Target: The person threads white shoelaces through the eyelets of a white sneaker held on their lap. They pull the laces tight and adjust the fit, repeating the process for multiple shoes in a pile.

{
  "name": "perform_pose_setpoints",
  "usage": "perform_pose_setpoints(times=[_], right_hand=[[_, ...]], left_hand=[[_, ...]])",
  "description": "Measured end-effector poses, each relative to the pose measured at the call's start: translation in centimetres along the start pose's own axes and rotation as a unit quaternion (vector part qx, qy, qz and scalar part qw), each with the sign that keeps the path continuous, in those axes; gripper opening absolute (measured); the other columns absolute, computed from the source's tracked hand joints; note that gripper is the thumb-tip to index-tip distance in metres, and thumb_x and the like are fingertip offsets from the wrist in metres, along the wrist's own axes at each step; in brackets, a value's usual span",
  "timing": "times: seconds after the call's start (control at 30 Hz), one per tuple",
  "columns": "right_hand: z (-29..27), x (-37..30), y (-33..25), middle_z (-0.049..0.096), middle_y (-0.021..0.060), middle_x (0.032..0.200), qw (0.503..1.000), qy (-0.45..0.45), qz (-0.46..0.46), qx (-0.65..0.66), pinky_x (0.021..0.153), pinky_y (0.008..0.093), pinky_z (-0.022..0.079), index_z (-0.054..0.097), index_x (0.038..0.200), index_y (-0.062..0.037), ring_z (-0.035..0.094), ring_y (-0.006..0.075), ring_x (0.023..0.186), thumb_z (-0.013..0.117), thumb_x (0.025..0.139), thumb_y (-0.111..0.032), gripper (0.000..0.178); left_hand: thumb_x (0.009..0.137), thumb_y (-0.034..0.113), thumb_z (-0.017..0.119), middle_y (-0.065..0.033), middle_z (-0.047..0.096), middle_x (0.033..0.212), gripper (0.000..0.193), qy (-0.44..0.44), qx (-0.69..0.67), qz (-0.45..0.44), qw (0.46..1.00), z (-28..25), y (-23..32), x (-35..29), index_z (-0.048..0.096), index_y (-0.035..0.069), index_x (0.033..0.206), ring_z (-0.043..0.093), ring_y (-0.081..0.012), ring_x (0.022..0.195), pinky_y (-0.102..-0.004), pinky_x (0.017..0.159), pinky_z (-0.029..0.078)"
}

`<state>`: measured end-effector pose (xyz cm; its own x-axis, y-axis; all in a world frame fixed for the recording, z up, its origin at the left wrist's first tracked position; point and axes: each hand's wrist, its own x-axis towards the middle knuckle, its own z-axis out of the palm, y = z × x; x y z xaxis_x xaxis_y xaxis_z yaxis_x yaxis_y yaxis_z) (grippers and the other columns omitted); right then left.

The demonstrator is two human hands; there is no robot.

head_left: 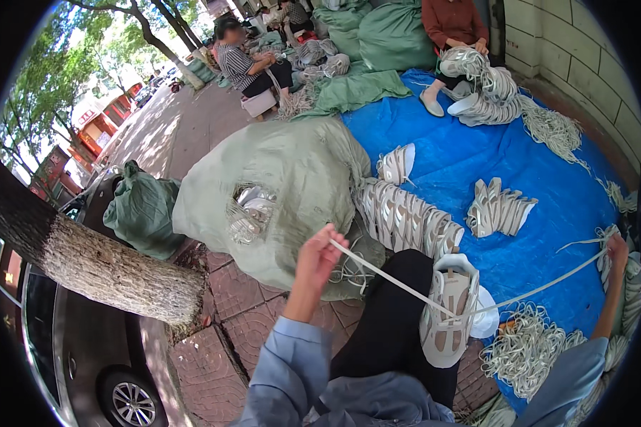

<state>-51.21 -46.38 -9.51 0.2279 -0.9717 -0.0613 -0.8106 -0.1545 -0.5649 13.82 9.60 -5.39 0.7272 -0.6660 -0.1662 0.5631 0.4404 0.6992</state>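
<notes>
A beige and white shoe upper (pixel 446 306) rests on my lap, its lower eyelets threaded with a pale shoelace (pixel 384 273). My left hand (pixel 318 257), raised over my left knee, pinches one end of that lace and pulls it taut. Out to the far right, my right hand (pixel 617 250) grips the other end, which sags slightly between the hand and the upper. A loose tip of lace sticks out beside the right hand. Near my right forearm lies a tangled heap of pale laces (pixel 532 349) on the blue tarp (pixel 434 164).
A long row of nested shoe uppers (pixel 406 217) lies ahead, with a smaller stack (pixel 498 208) to its right. A big pale green sack (pixel 278 164) with a torn hole stands front left, near a tree trunk (pixel 121 274). Two seated people (pixel 249 67) work farther off.
</notes>
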Motion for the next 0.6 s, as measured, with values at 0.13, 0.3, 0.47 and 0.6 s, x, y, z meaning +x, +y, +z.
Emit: perform_pose_setpoints(times=[0.13, 0.3, 0.47, 0.6], right_hand=[[-4.3, -6.6, 5.8, 0.06, 0.0033, 0.081, 0.99, 0.032, 0.107, -0.082, 0.049, 0.0235, 0.036, 0.058, 0.103, -0.0019, 0.055, 0.0128, 0.067, 0.057, 0.078, -0.022, 0.032], [-4.4, -14.6, 7.7, 0.059, 0.0041, 0.084, 0.978, 0.074, 0.176, -0.084, 0.053, 0.0229, 0.037, 0.057, 0.105, -0.0009, 0.054, 0.0126, 0.07, 0.056, 0.079, -0.021, 0.033], [-6.4, -19.3, 9.8, 0.059, 0.0049, 0.086, 0.971, 0.112, 0.203, -0.066, 0.057, 0.0223, 0.038, 0.055, 0.107, 0.0002, 0.054, 0.0124, 0.072, 0.055, 0.079, -0.02, 0.035], [-8.9, -22.0, 12.6, 0.058, 0.0055, 0.089, 0.962, 0.147, 0.224, -0.048, 0.06, 0.0218, 0.039, 0.054, 0.109, 0.0011, 0.054, 0.0123, 0.074, 0.055, 0.08, -0.02, 0.036]], left_hand=[[0.087, 0.005, 0.045, -0.0095, 0.055, 0.082, 0.022, 0.119, 0.081, 0.124, 0.982, -8.8, 12.9, 3.9, 0.048, -0.007, 0.105, 0.055, -0.0207, 0.076, -0.037, 0.076, 0.05], [0.086, 0.004, 0.045, -0.0083, 0.052, 0.074, 0.015, 0.225, 0.13, 0.239, 0.936, -15.1, 25.3, 5.3, 0.05, -0.007, 0.095, 0.056, -0.0216, 0.069, -0.036, 0.068, 0.052], [0.08, 0.001, 0.054, -0.0101, 0.052, 0.07, 0.008, 0.329, 0.178, 0.33, 0.866, -18.3, 34.5, 3.1, 0.053, -0.007, 0.081, 0.056, -0.0218, 0.063, -0.0353, 0.061, 0.054], [0.077, 0.001, 0.057, -0.0137, 0.054, 0.076, 0.011, 0.375, 0.195, 0.407, 0.81, -20.8, 40.0, -1.6, 0.052, -0.009, 0.079, 0.059, -0.0254, 0.063, -0.035, 0.058, 0.056]])
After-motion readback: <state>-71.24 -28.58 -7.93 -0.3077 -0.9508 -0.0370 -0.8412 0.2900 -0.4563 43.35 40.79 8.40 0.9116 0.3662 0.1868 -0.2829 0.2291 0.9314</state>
